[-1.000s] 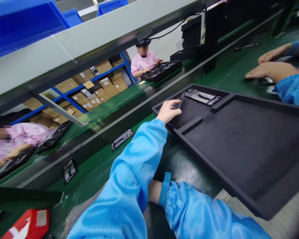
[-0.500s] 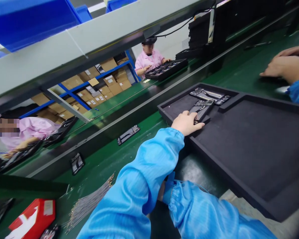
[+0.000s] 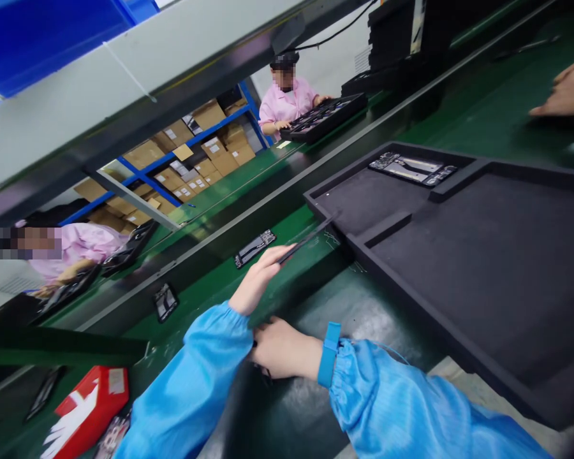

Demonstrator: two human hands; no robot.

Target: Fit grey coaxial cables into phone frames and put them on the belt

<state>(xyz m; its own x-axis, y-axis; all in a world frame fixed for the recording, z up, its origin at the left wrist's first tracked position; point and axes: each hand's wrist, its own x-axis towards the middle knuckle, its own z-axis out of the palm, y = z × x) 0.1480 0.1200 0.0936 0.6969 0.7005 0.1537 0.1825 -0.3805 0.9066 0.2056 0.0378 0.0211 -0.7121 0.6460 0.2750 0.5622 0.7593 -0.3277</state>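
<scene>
In my left hand (image 3: 258, 277) is a phone frame (image 3: 310, 237), a thin dark slab seen edge-on, pinched between the fingers beside the tray's left corner. My right hand (image 3: 287, 349), with a blue wristband (image 3: 329, 354), is curled low over the bench, partly behind my left sleeve. Dark bits show at its fingers, but what it holds is hidden. Another phone frame (image 3: 414, 169) with circuit boards at both ends lies in the far compartment of the black foam tray (image 3: 463, 255). Two more phone frames (image 3: 256, 248), (image 3: 165, 302) lie on the green bench to the left.
A red box (image 3: 108, 398) with white material stands at lower left. Beyond the bench divider, two people in pink (image 3: 287, 105) work at black trays. Another person's hand (image 3: 567, 89) is at the upper right. A grey beam (image 3: 172, 64) crosses overhead.
My left hand has lifted a phone frame out of the tray and moved left with it. My right hand, hidden before, now shows below it. The view has shifted slightly.
</scene>
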